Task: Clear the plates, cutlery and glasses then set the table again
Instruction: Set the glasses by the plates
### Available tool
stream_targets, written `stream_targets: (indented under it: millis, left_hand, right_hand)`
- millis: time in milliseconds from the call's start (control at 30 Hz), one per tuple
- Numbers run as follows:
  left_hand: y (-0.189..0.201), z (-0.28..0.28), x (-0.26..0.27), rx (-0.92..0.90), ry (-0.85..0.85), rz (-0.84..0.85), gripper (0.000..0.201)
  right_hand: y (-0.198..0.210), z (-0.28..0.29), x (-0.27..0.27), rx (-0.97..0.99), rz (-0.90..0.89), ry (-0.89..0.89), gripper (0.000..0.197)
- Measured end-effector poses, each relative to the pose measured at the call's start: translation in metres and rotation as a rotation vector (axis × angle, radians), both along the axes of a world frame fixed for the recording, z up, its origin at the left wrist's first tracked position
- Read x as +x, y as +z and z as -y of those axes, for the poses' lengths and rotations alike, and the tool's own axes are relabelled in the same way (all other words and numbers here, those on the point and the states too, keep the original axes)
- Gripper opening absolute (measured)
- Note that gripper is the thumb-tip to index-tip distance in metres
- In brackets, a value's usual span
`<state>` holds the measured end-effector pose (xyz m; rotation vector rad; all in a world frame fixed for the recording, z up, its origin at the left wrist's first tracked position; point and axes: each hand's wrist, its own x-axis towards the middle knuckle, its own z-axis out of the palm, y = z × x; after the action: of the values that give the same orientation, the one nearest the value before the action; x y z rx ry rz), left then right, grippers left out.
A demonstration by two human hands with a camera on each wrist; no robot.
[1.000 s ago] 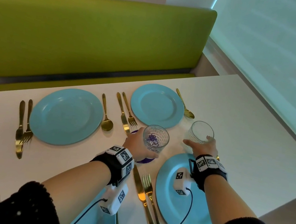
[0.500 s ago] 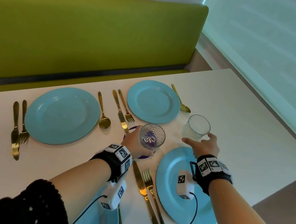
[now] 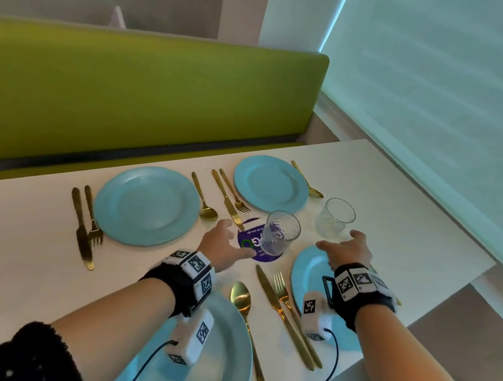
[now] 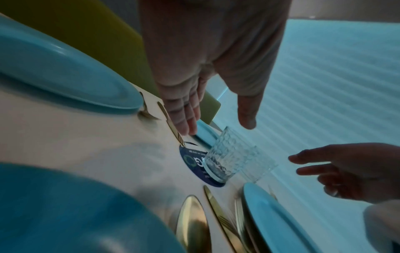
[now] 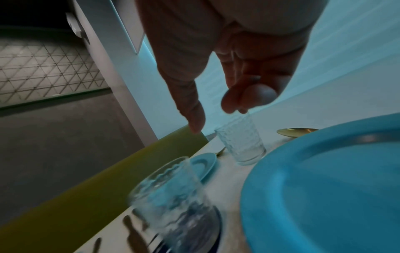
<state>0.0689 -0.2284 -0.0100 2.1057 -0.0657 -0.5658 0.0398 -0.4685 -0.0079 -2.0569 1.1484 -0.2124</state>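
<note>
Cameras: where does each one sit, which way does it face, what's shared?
Head: worn high, looks down at table; both forearms, left hand, right hand show.
Left wrist: looks along left hand's open fingers at coaster glass.
Right wrist: looks along right hand at far glass.
Shared: all three show the coaster glass.

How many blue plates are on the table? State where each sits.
4: far-left plate, far-right plate, near-left plate, near-right plate. More may lie outside the view.
</note>
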Motion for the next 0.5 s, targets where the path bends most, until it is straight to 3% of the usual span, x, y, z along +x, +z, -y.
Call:
stream_targets:
  millis: [167,367,500]
  left_hand:
    - [0.008,-0.079,-0.052,-0.161,0.084,-0.049,0.055]
    - [0.006,-0.187,-0.108,-0.145,0.052,-0.065,0.018]
    - [0.001,-0.257,-0.129,-0.08,0.128,-0.114,0.019]
  right_hand:
    - [0.018,-0.089,-0.041,-0.014,0.031,0.05,0.065]
    - [0.029,-0.212,-0.08,-0.063,-0.042,0.233,0.043]
    - [0.026,-0.299,-0.09,-0.034,-0.085,0.414,0.037]
